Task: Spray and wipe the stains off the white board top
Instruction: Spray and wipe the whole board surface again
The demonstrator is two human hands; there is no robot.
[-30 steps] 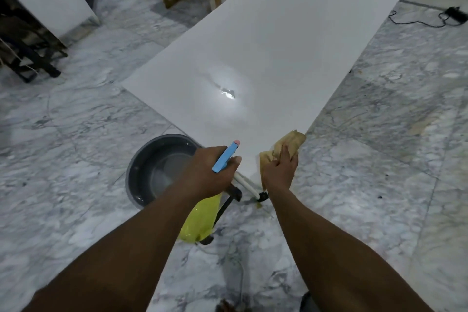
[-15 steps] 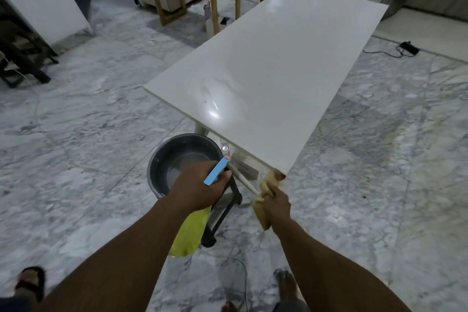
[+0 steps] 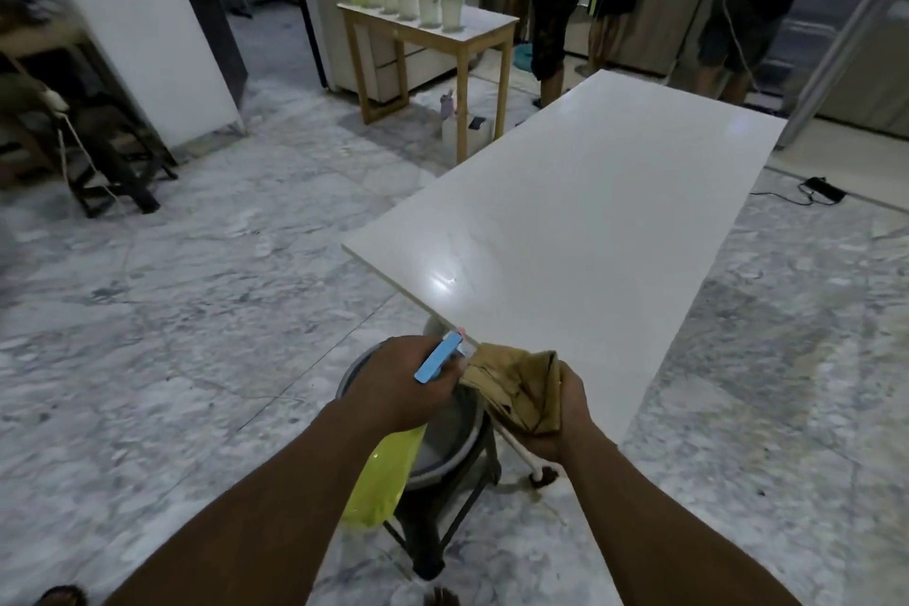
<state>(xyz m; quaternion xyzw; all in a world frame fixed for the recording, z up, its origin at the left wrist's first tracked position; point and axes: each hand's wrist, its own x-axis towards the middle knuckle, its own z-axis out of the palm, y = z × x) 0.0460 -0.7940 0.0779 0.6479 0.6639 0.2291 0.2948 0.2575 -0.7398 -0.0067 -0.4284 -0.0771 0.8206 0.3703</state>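
The white board top point(image 3: 580, 231) stretches away from me to the upper right, with a glare spot near its near left corner. My left hand point(image 3: 398, 384) grips a yellow spray bottle point(image 3: 381, 482) by its blue trigger head, just below the board's near edge. My right hand point(image 3: 560, 423) holds a crumpled tan cloth point(image 3: 516, 384) beside the bottle's nozzle, in front of the board's near edge and off its surface.
A grey basin point(image 3: 457, 438) sits on a black stand under my hands. A wooden side table point(image 3: 438, 39) with several jars stands at the back. People stand beyond the board's far end. A cable and plug point(image 3: 821, 192) lie on the marble floor at right.
I have stepped back and raised my view, so more of the room shows. My right hand has lifted the cloth off the board's corner and brought it next to the spray head.
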